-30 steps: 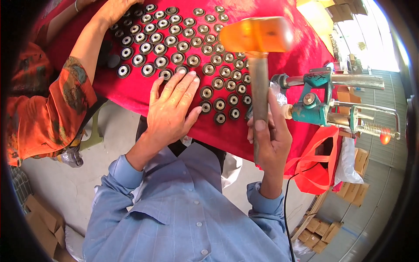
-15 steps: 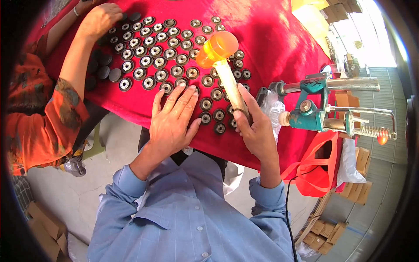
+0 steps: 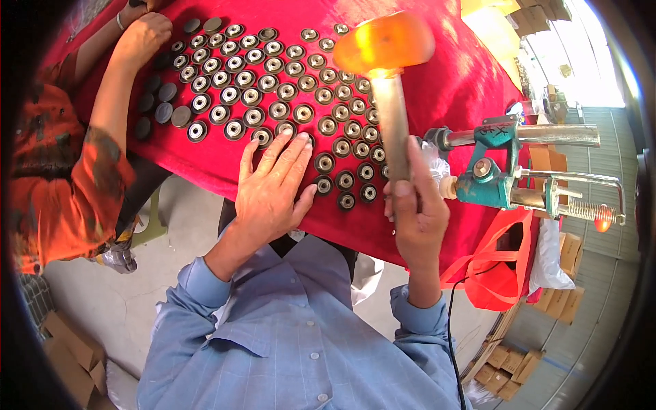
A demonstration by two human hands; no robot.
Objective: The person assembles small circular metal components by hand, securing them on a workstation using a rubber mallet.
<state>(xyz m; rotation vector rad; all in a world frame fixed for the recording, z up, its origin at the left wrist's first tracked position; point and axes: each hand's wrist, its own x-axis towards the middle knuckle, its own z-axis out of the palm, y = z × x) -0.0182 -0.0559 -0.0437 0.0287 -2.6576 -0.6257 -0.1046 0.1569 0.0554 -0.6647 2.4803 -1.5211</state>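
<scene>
In my right hand [image 3: 420, 222] is a mallet with an orange, translucent head and a pale handle [image 3: 391, 113]. My fingers wrap its lower handle, and the slightly blurred head is raised over the table. My left hand [image 3: 266, 195] lies flat, fingers spread, at the near edge of many round black pieces with metal rings at their centres [image 3: 279, 110]. Its fingertips touch or cover a few of them. More of these pieces stand close together between my hands, and some are hidden behind the mallet handle.
A red cloth [image 3: 471, 75] covers the table. At the left a co-worker's hand [image 3: 143, 41] is near plain dark discs [image 3: 182, 116]. On the right stands a green clamp-like metal fixture [image 3: 492, 171] with a spring, above a red bag [image 3: 488, 283]. Cardboard boxes [image 3: 502, 365] lie beyond.
The mallet has risen and swung right, its handle now more upright, uncovering more round pieces. My left hand has stayed put. The co-worker's hand has shifted left.
</scene>
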